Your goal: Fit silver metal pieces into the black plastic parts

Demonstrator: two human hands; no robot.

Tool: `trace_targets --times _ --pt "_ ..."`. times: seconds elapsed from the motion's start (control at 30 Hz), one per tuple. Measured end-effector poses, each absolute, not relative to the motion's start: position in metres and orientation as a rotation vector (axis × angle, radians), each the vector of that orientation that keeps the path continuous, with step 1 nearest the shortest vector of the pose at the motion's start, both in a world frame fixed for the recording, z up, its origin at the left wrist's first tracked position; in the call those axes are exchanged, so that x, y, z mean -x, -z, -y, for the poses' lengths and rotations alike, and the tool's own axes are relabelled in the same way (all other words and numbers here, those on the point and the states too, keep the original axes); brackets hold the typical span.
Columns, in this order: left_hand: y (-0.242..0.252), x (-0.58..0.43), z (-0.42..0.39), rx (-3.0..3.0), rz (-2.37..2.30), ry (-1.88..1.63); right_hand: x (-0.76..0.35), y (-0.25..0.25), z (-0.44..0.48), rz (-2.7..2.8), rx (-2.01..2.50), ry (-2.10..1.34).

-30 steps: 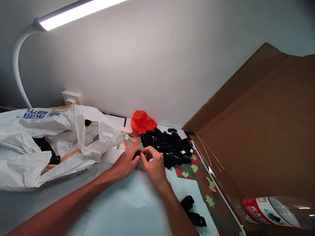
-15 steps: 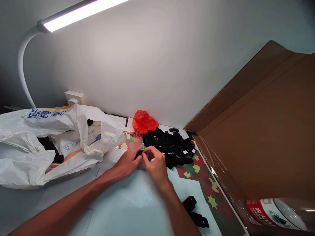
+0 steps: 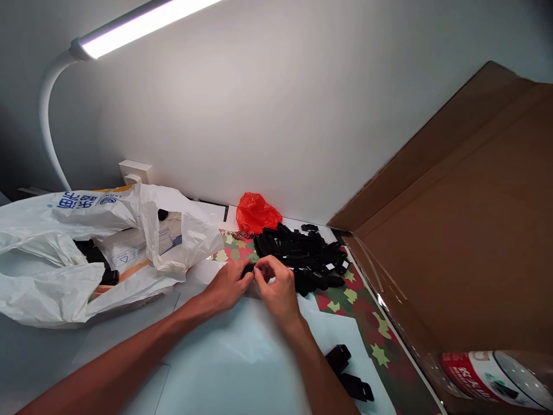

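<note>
My left hand (image 3: 231, 282) is closed around a small black piece (image 3: 247, 269), most of which the fingers hide. Against its right end my right hand (image 3: 275, 282) pinches with thumb and forefinger; whatever sits between those fingertips is too small to make out. Just behind and right of my hands lies a heap of black plastic parts (image 3: 298, 251), long and narrow, some bearing white squares. Two more black parts (image 3: 356, 387) rest by my right forearm on pale sheeting (image 3: 224, 357).
To the left an open white plastic bag (image 3: 47, 288) holds black items and packaging. A crumpled red bag (image 3: 257, 213) sits against the wall. At right stand a cardboard box (image 3: 466, 202) and a labelled bottle (image 3: 488, 377) lying on its side. A lamp (image 3: 142, 29) hangs above.
The whole view has shifted slightly, so things appear a little further right. Both hands keep nearly the same pose at the black piece.
</note>
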State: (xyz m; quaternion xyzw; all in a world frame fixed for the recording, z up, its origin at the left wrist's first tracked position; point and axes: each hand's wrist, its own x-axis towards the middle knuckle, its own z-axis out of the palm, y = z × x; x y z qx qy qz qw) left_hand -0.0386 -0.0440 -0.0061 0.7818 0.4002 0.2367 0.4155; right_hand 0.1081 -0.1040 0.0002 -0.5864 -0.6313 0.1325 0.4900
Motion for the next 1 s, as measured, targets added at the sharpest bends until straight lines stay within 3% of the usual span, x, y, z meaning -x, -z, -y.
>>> trace_targets --times 1.0 --pt "-0.004 0.037 0.044 -1.862 -0.925 -0.689 -0.11 -0.003 0.1 1.409 1.309 -0.341"
